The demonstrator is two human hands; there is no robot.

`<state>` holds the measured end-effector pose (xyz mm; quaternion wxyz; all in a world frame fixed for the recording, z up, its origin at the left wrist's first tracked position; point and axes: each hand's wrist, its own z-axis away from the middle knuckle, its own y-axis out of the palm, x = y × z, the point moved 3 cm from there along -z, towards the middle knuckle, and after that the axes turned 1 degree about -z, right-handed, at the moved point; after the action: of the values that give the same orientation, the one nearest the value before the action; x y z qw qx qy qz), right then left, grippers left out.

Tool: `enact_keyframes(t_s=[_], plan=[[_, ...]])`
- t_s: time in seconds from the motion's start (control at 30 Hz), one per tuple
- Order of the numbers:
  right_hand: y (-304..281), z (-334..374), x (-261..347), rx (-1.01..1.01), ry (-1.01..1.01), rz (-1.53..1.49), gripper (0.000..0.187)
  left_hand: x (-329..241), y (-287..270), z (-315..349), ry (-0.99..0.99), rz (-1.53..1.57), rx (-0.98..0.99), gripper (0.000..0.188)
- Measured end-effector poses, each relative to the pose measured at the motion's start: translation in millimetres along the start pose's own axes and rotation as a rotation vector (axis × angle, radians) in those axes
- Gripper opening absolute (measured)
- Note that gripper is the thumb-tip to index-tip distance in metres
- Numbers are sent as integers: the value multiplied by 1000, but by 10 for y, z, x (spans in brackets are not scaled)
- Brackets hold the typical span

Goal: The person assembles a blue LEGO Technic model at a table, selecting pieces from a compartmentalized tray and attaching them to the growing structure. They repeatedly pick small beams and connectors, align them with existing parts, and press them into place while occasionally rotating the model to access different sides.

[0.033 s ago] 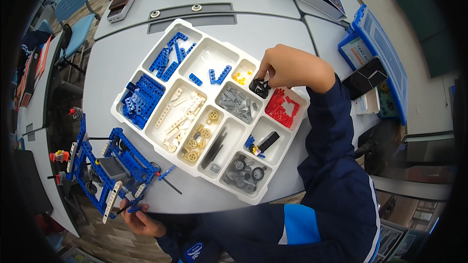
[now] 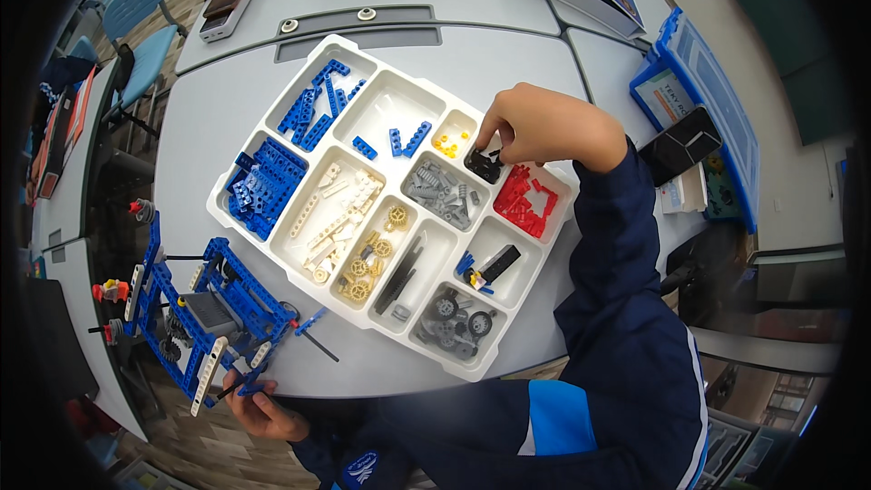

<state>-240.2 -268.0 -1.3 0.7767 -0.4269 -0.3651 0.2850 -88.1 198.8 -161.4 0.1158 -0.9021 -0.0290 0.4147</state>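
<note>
Tray (image 2: 390, 109), white, many-compartmented, set aslant at mid-frame on a pale grey bench (image 2: 200, 109). Right hand (image 2: 535, 127), reaching in from the right of the frame: index finger and thumb bent down into a small compartment of black connector pieces (image 2: 481, 166), between yellow pieces (image 2: 451, 151) and red pieces (image 2: 526, 200); fingertips lost among the dark parts, so whether they pinch one cannot be told. Left hand (image 2: 263, 413), bottom left: fingers closed on the lower corner of a blue beam-built model (image 2: 210, 313), fitted with a grey block, white beams and wheels. Change from the preceding view: slight; the black connector pieces lie differently under the fingers, both hands and the model keep their places; taken as stirring through loose parts, with no piece seen lifted out. Edges: the model juts past the bench's left edge, a thin grey axle (image 2: 322, 347) pointing toward the tray; the tray's lower corner sits near the bench's front edge; low compartment walls ring the right hand. Room: widest over the bench at the tray's upper left; narrower on the right, where a black box (image 2: 680, 145) stands against a blue storage bin (image 2: 726, 100).
</note>
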Motion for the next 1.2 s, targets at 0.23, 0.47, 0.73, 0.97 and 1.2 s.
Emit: enact_keyframes(t_s=[0.23, 0.47, 0.73, 0.97, 1.2], plan=[[-38, 42, -17, -16, 56, 64, 23, -31, 4, 4, -33, 5, 12, 31], [179, 34, 11, -243, -38, 160, 17, -7, -2, 11, 16, 20, 3, 31], [129, -11, 46, 20, 83, 157, 25, -30, -26, 46, -43, 25, -7, 30], [79, 59, 83, 134, 137, 50, 21, -174, -27, -32, -71, 42, 17, 30], [81, 105, 65, 174, 32, 21, 18, -246, -64, -58, -89, -4, 31, 31]])
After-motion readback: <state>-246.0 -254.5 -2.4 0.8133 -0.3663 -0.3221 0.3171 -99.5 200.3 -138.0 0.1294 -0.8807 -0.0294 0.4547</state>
